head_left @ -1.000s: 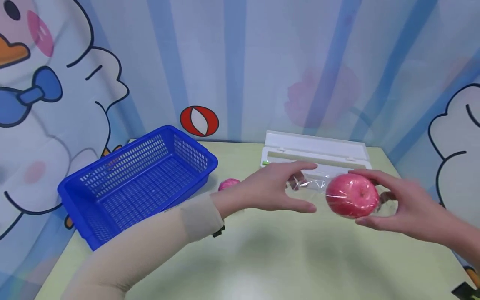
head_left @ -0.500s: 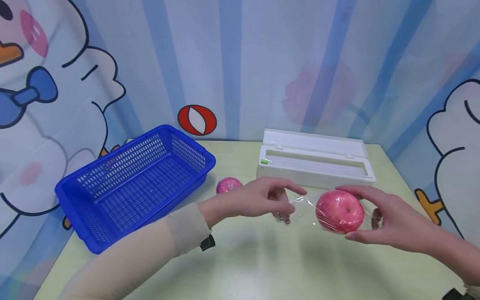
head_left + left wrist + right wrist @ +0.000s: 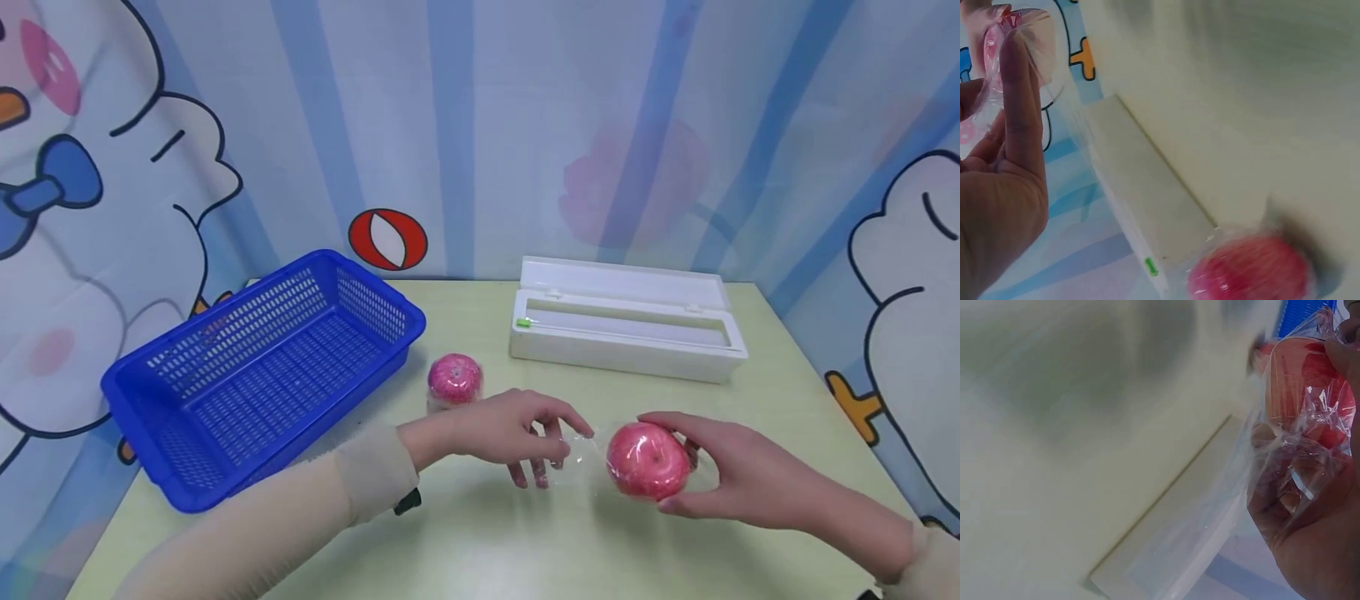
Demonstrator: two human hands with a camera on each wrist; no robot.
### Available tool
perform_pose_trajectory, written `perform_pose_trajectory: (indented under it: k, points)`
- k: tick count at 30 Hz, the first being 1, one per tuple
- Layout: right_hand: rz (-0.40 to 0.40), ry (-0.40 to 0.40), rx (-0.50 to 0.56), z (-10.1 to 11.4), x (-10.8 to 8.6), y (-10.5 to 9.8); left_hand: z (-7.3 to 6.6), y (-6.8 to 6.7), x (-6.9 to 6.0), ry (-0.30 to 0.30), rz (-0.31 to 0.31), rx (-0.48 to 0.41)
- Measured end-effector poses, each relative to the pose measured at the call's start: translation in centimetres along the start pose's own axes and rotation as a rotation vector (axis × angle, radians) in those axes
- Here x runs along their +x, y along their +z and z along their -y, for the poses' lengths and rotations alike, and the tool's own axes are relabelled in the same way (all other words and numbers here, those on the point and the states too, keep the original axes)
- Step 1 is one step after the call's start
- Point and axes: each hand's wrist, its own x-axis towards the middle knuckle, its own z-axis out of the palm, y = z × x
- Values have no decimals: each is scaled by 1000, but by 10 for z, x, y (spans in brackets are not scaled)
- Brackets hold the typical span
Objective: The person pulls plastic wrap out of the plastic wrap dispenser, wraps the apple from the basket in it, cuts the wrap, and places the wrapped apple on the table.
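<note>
A red apple (image 3: 648, 460) in clear cling film is held above the table by my right hand (image 3: 757, 473), its fingers and thumb around the fruit. Clear film (image 3: 583, 461) stretches from the apple's left side to my left hand (image 3: 498, 429), which pinches it between thumb and fingers. In the right wrist view, crumpled film (image 3: 1300, 450) covers the apple and lies over the fingers. The left wrist view has the film drawn over the left fingertips (image 3: 1015, 53). Behind the left forearm a second wrapped apple (image 3: 454, 377) sits on the table.
A blue perforated basket (image 3: 415, 329) stands on the left of the pale table (image 3: 495, 542). At the back right lies a white cling film box (image 3: 626, 354) with its lid up and a small green slider. A printed cartoon curtain (image 3: 480, 150) hangs behind.
Both hands have come down and to the left with the apple and its film, nearer the table. My left fingers have gone from spread to pinching. The box and second apple are less covered.
</note>
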Motion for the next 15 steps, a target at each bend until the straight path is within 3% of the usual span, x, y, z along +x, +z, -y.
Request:
perform_pose_trajectory:
  k: [7, 15]
  points:
    - [-11, 29, -97, -14, 2, 27, 31, 13, 9, -71, -9, 42]
    - [-57, -49, -114, -34, 2, 49, 56, 23, 18, -94, -1, 70]
